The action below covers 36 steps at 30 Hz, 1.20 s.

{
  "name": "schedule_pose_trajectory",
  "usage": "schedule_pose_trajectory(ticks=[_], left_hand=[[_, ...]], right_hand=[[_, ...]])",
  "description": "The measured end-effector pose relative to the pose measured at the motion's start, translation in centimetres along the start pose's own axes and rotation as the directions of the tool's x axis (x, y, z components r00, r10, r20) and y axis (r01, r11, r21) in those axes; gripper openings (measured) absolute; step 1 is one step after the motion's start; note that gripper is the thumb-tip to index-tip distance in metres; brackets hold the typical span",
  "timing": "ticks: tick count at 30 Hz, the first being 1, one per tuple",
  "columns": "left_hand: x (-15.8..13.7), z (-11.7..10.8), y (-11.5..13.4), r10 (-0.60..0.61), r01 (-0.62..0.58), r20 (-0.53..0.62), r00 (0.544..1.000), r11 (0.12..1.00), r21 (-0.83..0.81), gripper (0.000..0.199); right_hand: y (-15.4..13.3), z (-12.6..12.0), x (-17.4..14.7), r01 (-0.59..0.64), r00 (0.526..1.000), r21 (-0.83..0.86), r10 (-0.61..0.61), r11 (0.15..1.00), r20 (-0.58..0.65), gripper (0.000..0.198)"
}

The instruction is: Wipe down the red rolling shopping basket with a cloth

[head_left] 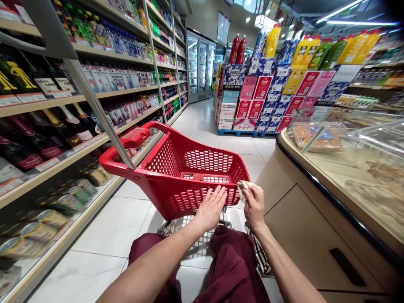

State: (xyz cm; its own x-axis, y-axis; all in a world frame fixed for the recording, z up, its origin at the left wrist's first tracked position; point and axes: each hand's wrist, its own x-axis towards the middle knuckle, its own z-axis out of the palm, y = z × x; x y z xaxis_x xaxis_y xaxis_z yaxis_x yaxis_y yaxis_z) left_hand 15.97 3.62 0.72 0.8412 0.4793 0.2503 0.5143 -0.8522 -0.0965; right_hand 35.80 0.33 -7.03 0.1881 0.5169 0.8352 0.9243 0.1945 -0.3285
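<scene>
Right in front of my knees stands a red plastic shopping basket [210, 147] on wheels, with a long grey metal handle [97, 109] rising to the upper left. No goods show inside it. My left hand [212, 207] lies flat against the basket's near side, fingers stretched out and together. At the basket's right front corner, my right hand [254, 205] grips a crumpled, off-white cloth [248, 188] with dark stains. The cloth touches the rim there.
Shelves of bottles and cans [120, 80] run along the left. A wooden counter [303, 219] with packed food stands close on the right. Ahead are stacked drink cartons [249, 101] on a blue pallet and glass-door fridges [202, 63]. White floor tiles [104, 227] lie between.
</scene>
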Motion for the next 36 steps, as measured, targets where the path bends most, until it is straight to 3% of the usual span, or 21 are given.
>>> schedule_pose_trajectory(ticks=[5, 10, 14, 16, 21, 27, 32, 36], left_hand=[[0.1, 0.0, 0.1, 0.041, -0.041, 0.005, 0.999, 0.999, 0.004, 0.064], [0.2, -0.4, -0.2, 0.01, -0.01, -0.015, 1.0, 1.0, -0.02, 0.062], [-0.2, -0.5, -0.5, 0.015, -0.016, -0.023, 1.0, 1.0, -0.023, 0.061], [-0.7, -0.6, -0.9, 0.015, -0.015, -0.014, 1.0, 1.0, -0.02, 0.06], [-1.7, -1.0, -2.3, -0.072, 0.073, -0.037, 0.997, 0.997, 0.0, 0.062], [-4.0, -1.0, -3.6, -0.112, 0.114, -0.033, 0.993, 0.993, 0.038, 0.061], [-5.2, -1.5, -5.0, -0.161, 0.166, -0.072, 0.984, 0.983, 0.076, 0.06], [-6.2, -1.8, -5.9, -0.163, 0.173, -0.095, 0.982, 0.979, 0.107, 0.061]], right_hand=[[0.3, -0.1, -1.3, 0.05, 0.98, 0.015, -0.052, 0.999, 0.192, 0.029], [0.8, -0.8, -0.7, -0.015, 0.999, -0.018, 0.015, 1.0, 0.03, 0.026], [0.4, -0.7, -0.7, 0.002, 0.989, 0.015, -0.004, 1.0, 0.146, 0.027], [-0.3, -0.5, -0.7, 0.03, 0.981, 0.04, -0.037, 0.999, 0.189, 0.026], [-3.3, 0.2, 1.5, 0.051, 0.998, 0.088, -0.054, 0.995, 0.037, 0.026], [-6.6, 2.1, 0.2, 0.129, 0.963, 0.122, -0.153, 0.984, 0.22, 0.028], [-8.3, 3.2, 1.5, 0.142, 0.985, 0.092, -0.15, 0.986, 0.081, 0.029], [-9.6, 4.2, 1.3, 0.215, 0.958, 0.101, -0.229, 0.971, 0.172, 0.03]])
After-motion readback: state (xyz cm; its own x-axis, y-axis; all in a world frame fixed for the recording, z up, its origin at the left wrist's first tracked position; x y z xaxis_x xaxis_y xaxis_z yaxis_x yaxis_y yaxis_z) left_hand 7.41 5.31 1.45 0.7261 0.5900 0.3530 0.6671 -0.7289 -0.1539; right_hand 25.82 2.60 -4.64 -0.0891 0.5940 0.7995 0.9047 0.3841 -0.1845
